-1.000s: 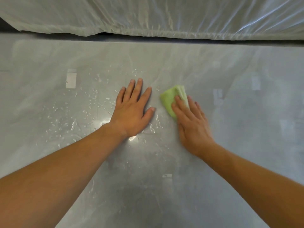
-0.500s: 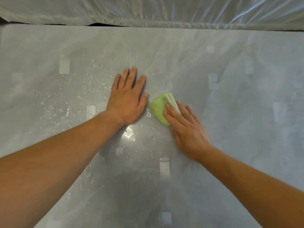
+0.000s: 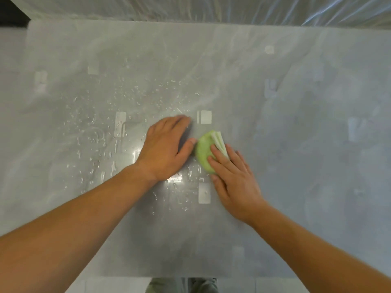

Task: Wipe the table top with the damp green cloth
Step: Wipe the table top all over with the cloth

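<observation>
A folded green cloth (image 3: 204,150) lies on the grey table top (image 3: 296,144) near its middle. My right hand (image 3: 233,180) presses down on the cloth's near right part with its fingers flat, covering part of it. Just left of the cloth my left hand (image 3: 167,148) rests palm down on the table, fingers together, its thumb tip touching the cloth's left edge. Water droplets (image 3: 101,134) are scattered over the table to the left of both hands and between the wrists.
Clear plastic sheeting (image 3: 211,7) hangs along the table's far edge. Pale tape patches (image 3: 204,116) dot the table top. The near table edge (image 3: 190,275) runs below my arms, with my trousers showing beneath it.
Both hands and the cloth have slid toward me across the table. My left hand's fingers have closed together and its thumb now meets the cloth. The camera tilted down, showing the near edge.
</observation>
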The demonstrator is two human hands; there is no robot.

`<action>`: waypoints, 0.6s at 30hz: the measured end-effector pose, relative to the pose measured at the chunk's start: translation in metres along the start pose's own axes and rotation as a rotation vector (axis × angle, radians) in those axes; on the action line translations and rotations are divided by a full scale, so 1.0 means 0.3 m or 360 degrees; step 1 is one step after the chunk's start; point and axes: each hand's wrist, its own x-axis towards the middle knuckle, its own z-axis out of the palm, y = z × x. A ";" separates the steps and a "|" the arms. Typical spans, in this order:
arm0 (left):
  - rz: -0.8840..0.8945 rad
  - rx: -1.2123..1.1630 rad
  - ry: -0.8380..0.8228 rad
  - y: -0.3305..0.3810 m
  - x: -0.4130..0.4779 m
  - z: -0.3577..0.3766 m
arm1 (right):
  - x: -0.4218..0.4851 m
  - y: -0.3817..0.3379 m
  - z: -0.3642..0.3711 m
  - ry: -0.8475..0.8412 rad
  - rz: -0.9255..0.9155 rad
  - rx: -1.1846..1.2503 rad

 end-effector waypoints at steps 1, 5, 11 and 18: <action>0.0024 -0.0053 -0.0030 0.031 0.001 0.003 | 0.001 0.003 -0.022 0.0060 0.0036 0.0139; -0.0011 -0.0301 -0.0111 0.132 0.035 0.032 | 0.030 -0.014 -0.106 0.0257 0.0528 0.0394; -0.0410 -0.0555 -0.0266 0.180 0.112 0.035 | 0.058 -0.029 -0.136 -0.0065 0.0947 0.0241; -0.0327 -0.0961 -0.0313 0.198 0.100 -0.005 | 0.073 -0.026 -0.137 -0.0087 0.0943 0.0312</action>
